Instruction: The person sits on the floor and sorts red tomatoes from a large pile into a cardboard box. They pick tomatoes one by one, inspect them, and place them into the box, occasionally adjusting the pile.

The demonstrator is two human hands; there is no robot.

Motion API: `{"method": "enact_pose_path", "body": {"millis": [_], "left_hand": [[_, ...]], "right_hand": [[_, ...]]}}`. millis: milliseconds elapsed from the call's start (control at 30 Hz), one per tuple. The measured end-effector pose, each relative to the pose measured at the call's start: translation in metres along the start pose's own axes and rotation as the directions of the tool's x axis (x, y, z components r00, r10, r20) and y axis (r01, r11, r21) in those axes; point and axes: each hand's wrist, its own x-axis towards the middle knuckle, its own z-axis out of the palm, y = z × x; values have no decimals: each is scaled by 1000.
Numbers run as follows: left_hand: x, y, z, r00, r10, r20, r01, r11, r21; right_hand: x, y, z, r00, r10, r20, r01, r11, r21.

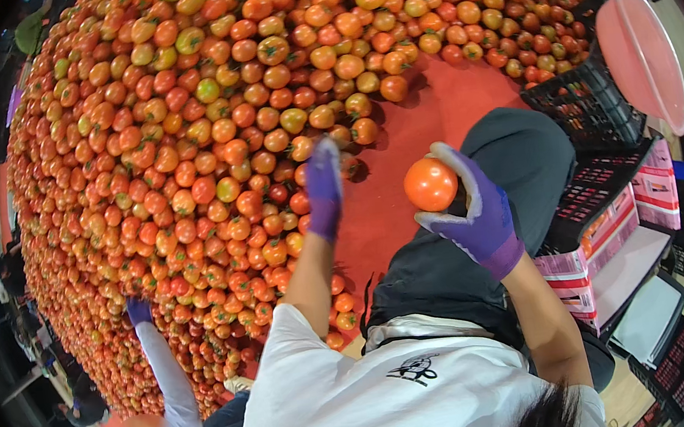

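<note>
My right hand (470,210), in a purple glove with pale palm and fingertips, holds an orange-red tomato (431,184) between thumb and fingers above my lap. My left hand (324,183), gloved the same way, is at the near edge of a huge heap of tomatoes (202,166). It is blurred and seen from its side. A few tomatoes lie right by its fingertips; whether it touches any, I cannot tell. Most fruits in the heap are red or orange, some yellow-green, many with green calyxes. Red cloth (380,209) shows between the heap and my legs.
Black plastic crates (584,100) stand at the right, one with a pink plastic basin (640,58) tilted against it. Below are pink printed cartons (613,231) and more crates (681,370). At the lower left, a co-worker's sleeved arm (169,369) reaches to the heap with a purple-gloved hand (139,311).
</note>
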Motion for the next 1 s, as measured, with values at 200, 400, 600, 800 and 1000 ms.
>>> {"method": "enact_pose_path", "body": {"millis": [200,400,600,800,1000], "left_hand": [[86,-135,-62,833,75,-548,283,792,540],[82,-149,-70,795,-23,-606,51,998,29],[-22,20,43,918,-89,388,384,451,-806],[-77,128,96,838,198,509,332,555,-763],[-103,172,144,829,362,426,-95,842,-532]], "right_hand": [[-18,4,-24,982,-65,-177,81,993,88],[-36,-21,-51,955,283,-90,-170,769,617],[-85,-1,-118,966,260,12,-64,193,979],[-140,25,-194,924,248,-289,266,123,956],[-229,59,-265,851,240,-468,427,203,881]]}}
